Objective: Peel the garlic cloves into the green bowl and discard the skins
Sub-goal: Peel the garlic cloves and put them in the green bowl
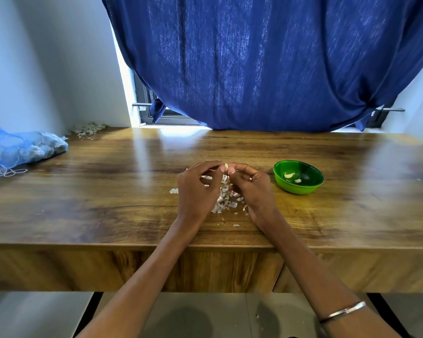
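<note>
Clove (226, 166) pinched between left hand (197, 189) and right hand (250, 189) fingertips, mid-peel above skins (226, 200). Next, likely: strip skin, drop clove in bowl (281, 184).

wooden table (108, 181); blue curtain (266, 62); white walls (47, 57); daylit window (142, 111)

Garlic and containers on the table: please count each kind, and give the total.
Peeled cloves in the green bowl: 2
Clove pinched by both hands, left and right: 1
Green bowls: 1
Blue mesh bags: 1
Total: 5
</note>
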